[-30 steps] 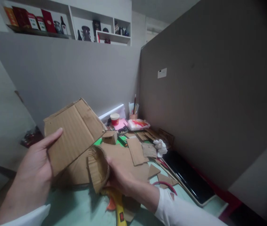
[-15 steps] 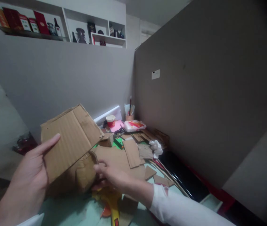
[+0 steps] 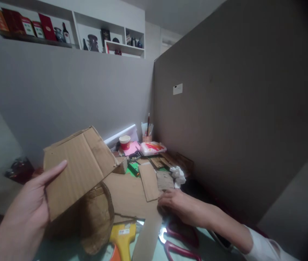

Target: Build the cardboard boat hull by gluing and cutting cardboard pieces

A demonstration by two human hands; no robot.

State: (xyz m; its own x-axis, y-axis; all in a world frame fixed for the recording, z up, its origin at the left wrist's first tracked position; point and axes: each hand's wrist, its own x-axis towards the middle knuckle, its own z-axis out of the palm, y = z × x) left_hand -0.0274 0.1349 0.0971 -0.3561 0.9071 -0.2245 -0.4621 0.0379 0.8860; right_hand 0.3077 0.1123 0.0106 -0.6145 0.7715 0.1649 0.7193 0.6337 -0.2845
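My left hand [image 3: 27, 206] holds up a large creased sheet of brown cardboard [image 3: 76, 165] by its left edge, thumb on the front. Under it a curved piece of corrugated cardboard [image 3: 98, 217] rests on the desk. My right hand [image 3: 177, 204] reaches to the right and lies low over a flat cardboard sheet [image 3: 128, 195], fingers curled at its edge near some small scraps; what they grip is hidden. Red-handled scissors [image 3: 179, 241] lie just below that hand. A yellow tool [image 3: 121, 237] lies at the front.
Grey partition walls [image 3: 238, 108] close off the back and right. Further back on the desk are a red paper cup [image 3: 124, 142], a pen holder [image 3: 146, 136], a tissue pack [image 3: 152, 148], a crumpled white paper [image 3: 178, 174] and several cardboard scraps [image 3: 150, 179]. Shelves [image 3: 61, 32] hang above.
My right hand left the curved cardboard piece and moved right across the flat sheet to the scraps. The red scissors have come into view. My left hand keeps holding the big cardboard.
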